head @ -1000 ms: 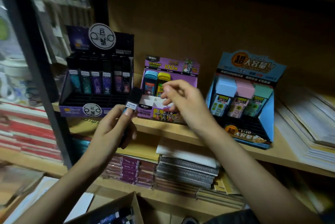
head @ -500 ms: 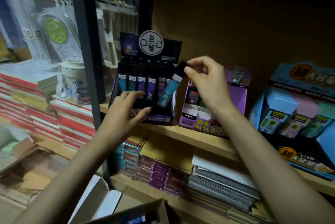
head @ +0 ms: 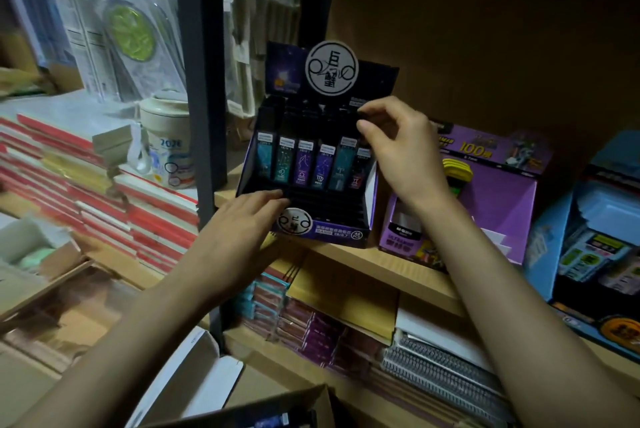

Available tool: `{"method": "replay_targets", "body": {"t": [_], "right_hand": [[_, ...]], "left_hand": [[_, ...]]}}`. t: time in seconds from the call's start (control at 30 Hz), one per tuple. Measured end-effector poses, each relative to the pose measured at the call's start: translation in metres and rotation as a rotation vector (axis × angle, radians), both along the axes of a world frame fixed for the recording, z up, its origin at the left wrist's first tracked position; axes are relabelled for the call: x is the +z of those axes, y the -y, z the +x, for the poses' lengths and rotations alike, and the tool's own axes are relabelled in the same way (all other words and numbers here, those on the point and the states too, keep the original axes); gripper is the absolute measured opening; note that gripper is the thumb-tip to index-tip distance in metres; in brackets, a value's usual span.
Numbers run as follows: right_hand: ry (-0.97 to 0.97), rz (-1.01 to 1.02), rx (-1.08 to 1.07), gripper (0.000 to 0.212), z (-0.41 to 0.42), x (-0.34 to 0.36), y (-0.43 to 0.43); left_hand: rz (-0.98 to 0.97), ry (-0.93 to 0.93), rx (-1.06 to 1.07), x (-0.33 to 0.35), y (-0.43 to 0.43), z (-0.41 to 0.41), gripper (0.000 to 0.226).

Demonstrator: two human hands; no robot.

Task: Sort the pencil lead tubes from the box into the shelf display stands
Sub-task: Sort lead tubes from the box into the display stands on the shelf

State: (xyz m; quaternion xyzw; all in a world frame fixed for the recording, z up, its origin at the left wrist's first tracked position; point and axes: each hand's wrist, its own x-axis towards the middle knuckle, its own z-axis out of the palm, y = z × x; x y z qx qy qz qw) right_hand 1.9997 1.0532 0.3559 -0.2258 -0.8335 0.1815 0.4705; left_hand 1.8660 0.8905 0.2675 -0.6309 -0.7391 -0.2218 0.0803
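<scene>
Pinching the cap of the teal lead tube (head: 341, 168), my right grip (head: 398, 147) sits just above it. The tube stands nearly upright in the black display stand (head: 332, 232) at the shelf's (head: 381, 263) left end, slightly proud of its neighbours, long axis pointing down its slot. My left grip (head: 242, 216) lies flat on the stand's front edge, holding nothing.

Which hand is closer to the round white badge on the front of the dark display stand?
Left. The left hand rests on the front edge of the stand, right beside the badge; the right hand is higher up, pinching the top of a teal tube.
</scene>
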Motion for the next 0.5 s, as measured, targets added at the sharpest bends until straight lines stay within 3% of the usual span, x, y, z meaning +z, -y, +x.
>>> {"method": "replay_targets", "body": {"t": [0.27, 0.4, 0.5], "right_hand": [[0.095, -0.016, -0.049, 0.013, 0.0, 0.006, -0.001], [0.123, -0.093, -0.049, 0.015, -0.002, -0.004, 0.0], [0.125, -0.107, -0.073, 0.018, -0.006, -0.009, 0.0]], "left_hand": [[0.042, 0.049, 0.007, 0.0, 0.0, 0.001, 0.056], [0.059, 0.174, -0.025, 0.007, 0.003, 0.006, 0.073], [0.072, 0.218, -0.051, 0.009, 0.007, 0.007, 0.073]]}}
